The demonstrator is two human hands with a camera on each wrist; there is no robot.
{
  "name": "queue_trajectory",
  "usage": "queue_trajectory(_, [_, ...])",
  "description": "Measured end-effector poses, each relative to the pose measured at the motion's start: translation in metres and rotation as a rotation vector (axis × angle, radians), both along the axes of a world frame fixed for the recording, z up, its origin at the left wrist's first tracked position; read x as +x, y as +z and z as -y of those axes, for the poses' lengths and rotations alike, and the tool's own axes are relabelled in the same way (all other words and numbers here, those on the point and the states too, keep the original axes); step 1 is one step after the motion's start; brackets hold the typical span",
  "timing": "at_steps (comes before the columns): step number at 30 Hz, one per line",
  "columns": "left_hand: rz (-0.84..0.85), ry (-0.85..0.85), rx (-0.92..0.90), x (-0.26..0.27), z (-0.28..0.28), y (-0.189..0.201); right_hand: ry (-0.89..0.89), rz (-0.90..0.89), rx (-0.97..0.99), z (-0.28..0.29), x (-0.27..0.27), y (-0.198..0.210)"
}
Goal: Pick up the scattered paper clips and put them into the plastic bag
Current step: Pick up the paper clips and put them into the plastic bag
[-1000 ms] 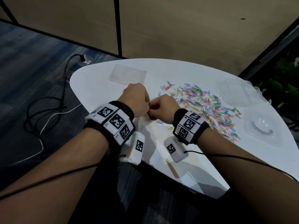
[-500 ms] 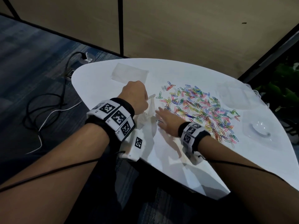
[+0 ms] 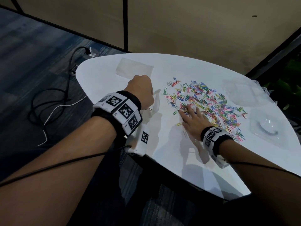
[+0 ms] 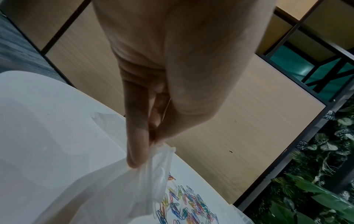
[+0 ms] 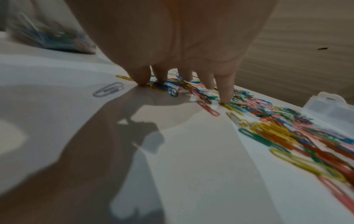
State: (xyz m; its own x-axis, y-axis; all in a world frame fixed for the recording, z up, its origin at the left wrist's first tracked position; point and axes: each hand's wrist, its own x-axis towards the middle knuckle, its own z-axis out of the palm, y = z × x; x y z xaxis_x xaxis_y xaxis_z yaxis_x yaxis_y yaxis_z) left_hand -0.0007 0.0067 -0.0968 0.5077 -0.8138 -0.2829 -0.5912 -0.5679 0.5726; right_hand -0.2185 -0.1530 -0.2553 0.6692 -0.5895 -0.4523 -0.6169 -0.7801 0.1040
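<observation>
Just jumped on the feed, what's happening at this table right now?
A person is clearing paper clips off a white table into a plastic bag. The left hand pinches the bag's top edge and holds it up beside the pile. The right hand lies spread on the near edge of the pile, fingers down on the clips. Most clips are still on the table.

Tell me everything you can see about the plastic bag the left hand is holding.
The plastic bag is thin, translucent, whitish film, crumpled and limp. The left hand pinches its bunched top edge between thumb and fingertips, so it hangs down to the white table, just left of the scattered paper clips. The right wrist view shows blurred coloured clips already inside it. The right hand does not touch the bag; its spread fingers rest among the loose clips.
</observation>
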Motion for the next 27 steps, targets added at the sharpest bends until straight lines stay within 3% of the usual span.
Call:
queue_trajectory(3, [-0.009,0.010,0.001,0.001,0.000,0.000,-0.029,0.057,0.032,0.001,0.013,-0.004])
queue_trajectory(9, [-0.012,0.002,-0.001,-0.005,0.001,0.001,0.013,0.210,-0.099,0.000,0.031,0.000])
queue_trajectory(14, [-0.018,0.003,-0.006,-0.004,0.002,0.001,-0.307,0.399,0.027,0.015,0.023,0.016])
queue_trajectory(16, [-0.016,-0.003,-0.001,-0.005,0.002,0.000,-0.566,0.514,0.161,0.025,0.014,0.024])
queue_trajectory(18, [-0.016,-0.011,-0.004,-0.005,0.002,-0.001,-0.857,0.637,0.411,0.031,0.005,0.035])
queue_trajectory(20, [-0.014,-0.014,-0.002,-0.005,0.003,-0.001,-1.039,0.818,0.659,0.031,0.005,0.052])
queue_trajectory(23, [-0.003,-0.025,0.003,-0.006,0.004,-0.001,-1.080,1.121,0.949,0.014,0.026,0.084])
queue_trajectory(27, [-0.006,-0.057,0.005,-0.009,0.005,-0.002,-0.958,1.177,1.202,-0.030,0.064,0.116])
